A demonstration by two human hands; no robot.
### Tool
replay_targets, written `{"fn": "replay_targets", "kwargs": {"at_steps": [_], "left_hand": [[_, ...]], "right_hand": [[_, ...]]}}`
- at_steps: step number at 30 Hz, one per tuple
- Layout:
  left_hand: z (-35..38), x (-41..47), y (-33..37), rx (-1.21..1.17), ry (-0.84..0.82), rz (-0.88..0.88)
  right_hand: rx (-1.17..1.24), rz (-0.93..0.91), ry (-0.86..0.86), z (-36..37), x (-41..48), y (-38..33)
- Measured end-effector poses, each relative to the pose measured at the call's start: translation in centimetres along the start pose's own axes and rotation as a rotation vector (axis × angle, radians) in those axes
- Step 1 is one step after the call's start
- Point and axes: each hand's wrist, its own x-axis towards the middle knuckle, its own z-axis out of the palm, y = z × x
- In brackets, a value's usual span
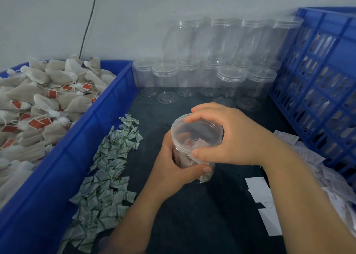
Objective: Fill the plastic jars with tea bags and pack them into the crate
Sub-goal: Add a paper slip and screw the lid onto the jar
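Plastic lid under curled right hand

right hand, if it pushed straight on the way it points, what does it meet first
The right hand grips the jar lid, so that comes first. Past it, probably the green-printed sachets, then the blue bin wall; height is unclear.

I get dim, flat light: the dark tabletop below the grip swallows detail, empty jars beyond it smear softly, frame edges bow.
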Motion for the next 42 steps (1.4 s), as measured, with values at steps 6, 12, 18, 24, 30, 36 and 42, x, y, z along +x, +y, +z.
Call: {"fn": "replay_targets", "kwargs": {"at_steps": [6,12,18,24,30,36,42], "left_hand": [[0.0,-0.1,-0.1,-0.009,-0.002,-0.013],[0.0,-0.1,-0.2,-0.016,0.0,-0.022],[0.0,0.0,0.1,-0.014,-0.008,0.003],[0.1,-0.1,0.0,-0.025,-0.005,-0.008],[0.2,-0.1,-0.1,-0.021,0.004,-0.004],[0.1,-0.1,-0.3,-0.012,0.004,-0.008],[0.1,-0.1,-0.2,-0.01,0.004,0.012]], "right_hand": [[0.021,-0.008,-0.009,0.2,0.1,-0.2],[0.015,0.026,-0.035,0.1,0.1,0.0],[0.081,0.026,0.07,-1.2,-0.5,0.5],[0.099,0.054,-0.057,-0.8,-0.4,0.4],[0.091,0.059,-0.093,-1.0,-0.5,0.5],[0.085,0.07,-0.073,-1.0,-0.5,0.2],[0.111,0.057,-0.084,-0.9,-0.4,0.0]]}}
